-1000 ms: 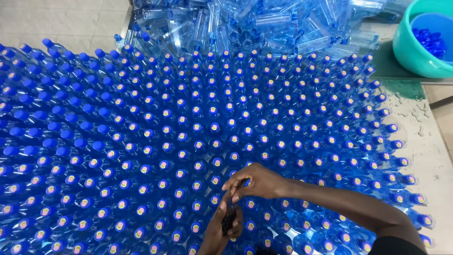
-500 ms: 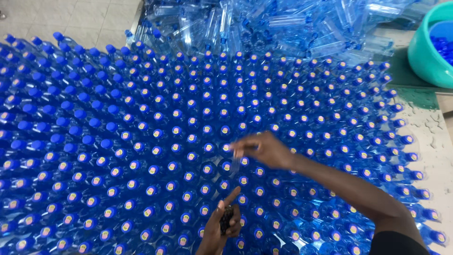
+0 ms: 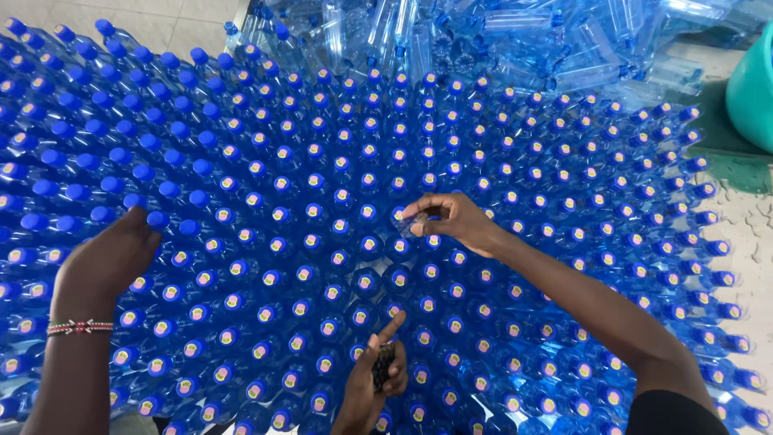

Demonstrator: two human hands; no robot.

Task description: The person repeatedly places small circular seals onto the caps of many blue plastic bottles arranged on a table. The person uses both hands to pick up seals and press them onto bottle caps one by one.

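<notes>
1. While I look down, my right grip (image 3: 455, 221) reaches out over a wide field of upright blue plastic bottles (image 3: 322, 161) packed side by side. Most wear blue screw caps with a pale round spot on top.
2. That grip is pinched, thumb and fingertips (image 3: 419, 211) closing on the capped top of one blue bottle (image 3: 400, 217) near the middle of the field.
3. My left grip (image 3: 374, 379) sits low at the near edge. It is clenched on a small dark bundle (image 3: 385, 364) with the forefinger pointing up; I cannot tell what the bundle is.
4. Another person's hand (image 3: 109, 258), with a beaded red and white bracelet (image 3: 80, 326) on the wrist, rests on the bottle tops at the far left, well apart from mine.
5. Beyond the standing bottles lies a loose heap of clear blue bottles on their sides (image 3: 483, 40).
6. A teal plastic tub (image 3: 753, 80) stands at the far right edge, on the pale floor (image 3: 749, 234).
</notes>
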